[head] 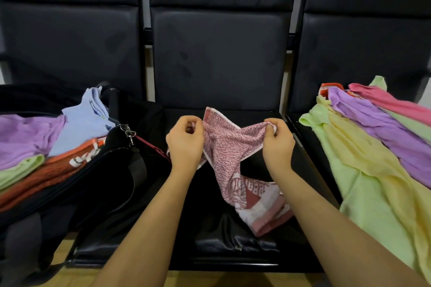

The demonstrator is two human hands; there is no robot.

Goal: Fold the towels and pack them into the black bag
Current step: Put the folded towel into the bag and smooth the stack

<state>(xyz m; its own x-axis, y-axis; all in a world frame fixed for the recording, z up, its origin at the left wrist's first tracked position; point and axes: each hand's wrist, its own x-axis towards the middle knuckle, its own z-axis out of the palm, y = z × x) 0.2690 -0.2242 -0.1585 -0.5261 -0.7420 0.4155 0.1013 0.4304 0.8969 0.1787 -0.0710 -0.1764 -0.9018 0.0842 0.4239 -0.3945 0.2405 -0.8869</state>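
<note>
A pink and white patterned towel (229,154) hangs crumpled between my hands above the middle black seat (233,244). My left hand (185,144) pinches its upper left edge, my right hand (277,144) grips its upper right edge. The towel's lower end trails down onto the seat. On the left seat lies the open black bag (109,170), holding folded towels: purple (25,137), light blue (81,123), light green (21,170) and orange (46,175).
A heap of unfolded towels covers the right seat: light green (363,196), yellow (373,154), purple (391,133) and pink (396,102). Black padded seat backs (219,53) stand behind. A metal clip (127,132) hangs at the bag's rim. Wooden floor (70,277) shows below.
</note>
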